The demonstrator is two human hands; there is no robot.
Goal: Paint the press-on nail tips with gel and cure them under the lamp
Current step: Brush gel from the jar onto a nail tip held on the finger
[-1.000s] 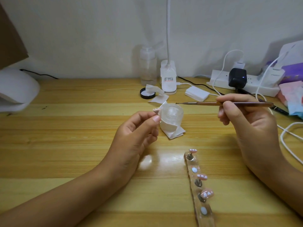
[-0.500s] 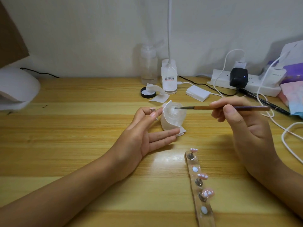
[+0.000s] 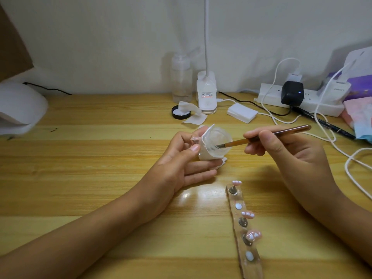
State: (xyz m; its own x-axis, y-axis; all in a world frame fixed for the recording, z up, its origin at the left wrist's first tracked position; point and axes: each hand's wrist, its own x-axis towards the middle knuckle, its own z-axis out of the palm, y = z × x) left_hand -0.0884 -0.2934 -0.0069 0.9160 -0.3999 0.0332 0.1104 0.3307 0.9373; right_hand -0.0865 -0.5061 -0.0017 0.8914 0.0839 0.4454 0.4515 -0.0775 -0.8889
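Lamp: a white dome lamp (image 3: 18,109) sits at 9 o'clock on the desk (image 3: 100,158), partly cut off by the frame edge.
Left hand: the left hand (image 3: 181,164) lies palm-up near the centre. Thumb and forefinger pinch a tip (image 3: 194,140), and the other fingers stretch out straight towards 3 o'clock, beneath the cup.
Tip: pink and small, on a short peg, it is just at 9 o'clock of the cup.
Back row: at 12 o'clock of the hands are a black lid (image 3: 180,112) with a wipe (image 3: 194,115) across it, a clear bottle (image 3: 181,79) and a desk lamp (image 3: 207,93) beside it.
Cup: a clear cup (image 3: 215,144) wrapped in white tissue is tilted, with its mouth towards the camera, and leans on the left fingers.
Holder: a clear strip holder (image 3: 244,264) runs from the centre towards 5 o'clock. It carries three pink tips (image 3: 248,214) on pegs, with two pale spots between them.
Brush: a brown-handled brush (image 3: 267,135) has its bristle end inside the cup's mouth and its tail pointing to 2 o'clock.
Right hand: the right hand (image 3: 281,150) has its fingers curled round the brush handle, gripping it like a pen.
Power strip: a white power strip (image 3: 267,95) with plugs and cables lies at 2 o'clock.
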